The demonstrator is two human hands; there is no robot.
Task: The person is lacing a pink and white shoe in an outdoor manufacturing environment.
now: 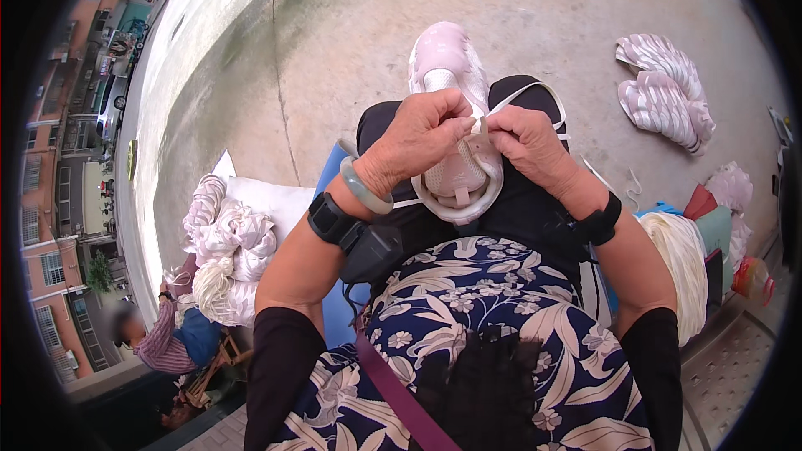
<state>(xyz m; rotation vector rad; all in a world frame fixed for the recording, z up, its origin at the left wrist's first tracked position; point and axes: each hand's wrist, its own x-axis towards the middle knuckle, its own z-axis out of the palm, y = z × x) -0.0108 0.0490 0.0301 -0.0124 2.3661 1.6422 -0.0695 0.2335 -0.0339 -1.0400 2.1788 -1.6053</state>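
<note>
A pink and white sneaker [451,46] rests on my lap between my dark-trousered knees, its toe pointing away and its heel opening towards me. My left hand [426,135] is closed in a pinch over the lacing area, with a bit of white lace at its fingertips. Right beside it, my right hand [533,144] pinches the white shoelace [535,88], which loops out above that hand and hangs down past its right side. The fingertips of both hands nearly meet over the eyelets, and they hide part of the tongue.
Pink and white shoe uppers [664,92] lie stacked in rows on the concrete floor at right. More bundled uppers [234,234] sit at left. A hank of white laces [677,263] hangs near my right elbow. A seated person [159,342] is at the far left.
</note>
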